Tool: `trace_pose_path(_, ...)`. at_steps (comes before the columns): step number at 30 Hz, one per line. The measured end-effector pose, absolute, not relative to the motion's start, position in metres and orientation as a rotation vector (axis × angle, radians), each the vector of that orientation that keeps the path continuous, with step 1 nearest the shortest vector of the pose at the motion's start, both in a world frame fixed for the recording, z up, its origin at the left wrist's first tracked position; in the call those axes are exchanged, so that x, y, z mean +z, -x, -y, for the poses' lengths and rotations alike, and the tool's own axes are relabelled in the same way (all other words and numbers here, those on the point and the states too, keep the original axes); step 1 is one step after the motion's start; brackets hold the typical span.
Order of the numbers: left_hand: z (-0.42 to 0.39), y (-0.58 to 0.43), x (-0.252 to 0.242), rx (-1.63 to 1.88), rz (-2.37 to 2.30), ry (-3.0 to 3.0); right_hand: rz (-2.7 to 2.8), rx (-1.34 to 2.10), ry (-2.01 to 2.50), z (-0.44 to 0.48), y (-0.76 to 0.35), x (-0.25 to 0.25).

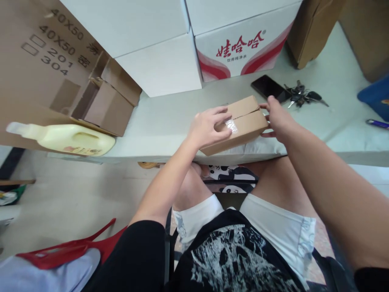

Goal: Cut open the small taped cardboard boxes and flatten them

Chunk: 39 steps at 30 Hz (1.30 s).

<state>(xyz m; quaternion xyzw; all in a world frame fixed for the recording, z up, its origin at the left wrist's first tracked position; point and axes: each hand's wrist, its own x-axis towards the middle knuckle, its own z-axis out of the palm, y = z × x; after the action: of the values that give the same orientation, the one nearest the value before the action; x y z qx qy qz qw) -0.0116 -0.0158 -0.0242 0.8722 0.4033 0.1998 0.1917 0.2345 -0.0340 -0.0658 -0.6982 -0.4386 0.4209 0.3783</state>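
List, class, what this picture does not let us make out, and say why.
All in the head view:
Small cardboard box: contents hidden by its top and sides; underside faces away.
Left hand: palm hidden behind the back of the hand.
Blue object: cut off by the right edge.
Yellow bottle: label print too small and blurred.

Bright, even light, stretched by a wide lens
Soft light pales the counter (161, 117) and leaves faint shadow on the floor (106, 186); glare whitens the clear tape (231, 126) on the small box (251, 121). Toward the edge the right forearm (331, 178) swells; fine detail looks soft.
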Motion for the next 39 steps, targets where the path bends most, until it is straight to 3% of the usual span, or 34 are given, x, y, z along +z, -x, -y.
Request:
trace_pose_path(3, 0.016, 0.013, -0.025, 0.615, -1.111, -2.441, 0.906, 1.099, 2.003, 0.046, -0.252, -0.070)
trace_pose_path(10, 0.013, 0.013, -0.029, 0.683, -1.084, -2.422, 1.302, 0.698, 2.153, 0.051, -0.270, -0.092)
trace_pose_path(20, 0.016, 0.012, -0.025, 0.631, -1.122, -2.482, 1.254, 0.892, 2.263, 0.034, -0.262, -0.085)
trace_pose_path(25, 0.018, 0.011, -0.023, 0.602, -1.143, -2.477, 0.851, 0.973, 2.006, 0.046, -0.276, -0.057)
trace_pose_path(30, 0.017, 0.010, -0.022, 0.595, -1.161, -2.491, 0.464, 0.960, 1.313, 0.056, -0.254, -0.009)
trace_pose_path(34, 0.018, 0.010, -0.020, 0.563, -1.165, -2.492, 0.662, 1.111, 1.122, 0.055, -0.211, 0.009)
trace_pose_path(39, 0.019, 0.010, -0.019, 0.554, -1.187, -2.474, 0.874, 1.126, 1.077, 0.045, -0.183, -0.007)
